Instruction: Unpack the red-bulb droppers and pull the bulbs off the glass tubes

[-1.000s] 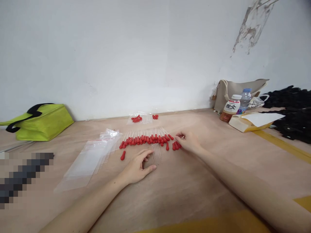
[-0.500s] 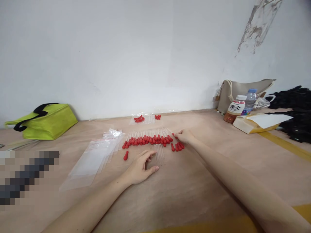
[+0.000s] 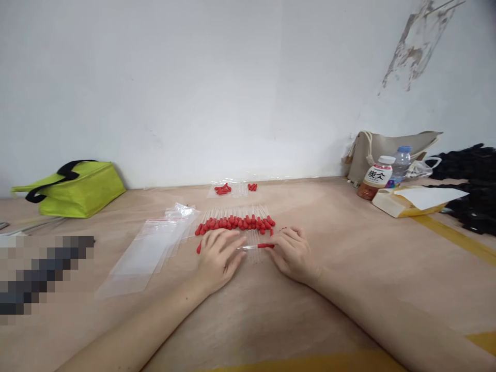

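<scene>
Both hands hold one clear glass pipette with a red rubber bulb (image 3: 256, 247) just above the tan wooden table (image 3: 271, 310). Left hand (image 3: 217, 256) fingertips pinch the glass end, right hand (image 3: 292, 253) fingers grip the bulb end. Looks like bulb-seating; needs a straight, gentle push. Row of red-bulbed pipettes (image 3: 236, 222) just behind, clear zip bags (image 3: 147, 248) left; nothing blocks.

Lower left: pixelated patch (image 3: 42, 274), contents unreadable. Both forearms run off the bottom edge.

Centre: pipette (image 3: 256, 246) spans left hand (image 3: 217, 258) and right hand (image 3: 294, 253), both ends hidden under fingertips, glass barely visible. Loose red bulb (image 3: 199, 249) half covered by the left hand. Row of pipettes (image 3: 236, 222) too small to count.

Right edge: black heap (image 3: 475, 181) cut off. Water bottle (image 3: 399, 163) partly behind tea bottle (image 3: 375, 178).
</scene>
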Tool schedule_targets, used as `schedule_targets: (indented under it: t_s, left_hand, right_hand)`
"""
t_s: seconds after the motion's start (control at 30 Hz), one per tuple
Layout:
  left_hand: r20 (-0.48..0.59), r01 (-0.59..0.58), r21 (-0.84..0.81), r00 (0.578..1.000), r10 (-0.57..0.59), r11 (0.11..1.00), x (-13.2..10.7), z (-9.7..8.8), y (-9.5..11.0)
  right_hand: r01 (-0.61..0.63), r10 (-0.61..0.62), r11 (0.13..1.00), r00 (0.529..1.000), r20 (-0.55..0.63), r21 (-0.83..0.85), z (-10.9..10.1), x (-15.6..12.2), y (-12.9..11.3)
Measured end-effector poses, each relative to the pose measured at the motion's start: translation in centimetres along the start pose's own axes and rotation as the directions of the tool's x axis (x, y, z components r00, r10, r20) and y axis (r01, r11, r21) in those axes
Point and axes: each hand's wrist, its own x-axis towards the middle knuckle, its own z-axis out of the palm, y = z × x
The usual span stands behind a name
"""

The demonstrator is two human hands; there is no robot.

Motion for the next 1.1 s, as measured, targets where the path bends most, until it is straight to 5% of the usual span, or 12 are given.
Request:
schedule_targets:
  t_s: [0.23,0.7,1.1]
  left_hand:
    - [0.187,-0.086,0.010,0.979,0.082,0.996,-0.38,0.39,0.47]
    - [0.185,-0.105,-0.115,0.975,0.125,0.988,-0.95,0.49,0.48]
    - [0.196,-0.149,-0.153,0.964,0.178,0.977,-0.92,0.16,0.80]
  right_hand:
    - [0.093,-0.093,0.996,0.995,0.020,-0.001,0.16,0.11,-0.75]
    - [0.180,-0.173,0.979,0.982,0.072,-0.100,0.43,-0.33,-0.86]
    - [0.224,-0.223,0.974,0.974,0.041,-0.027,-0.16,-0.72,-1.07]
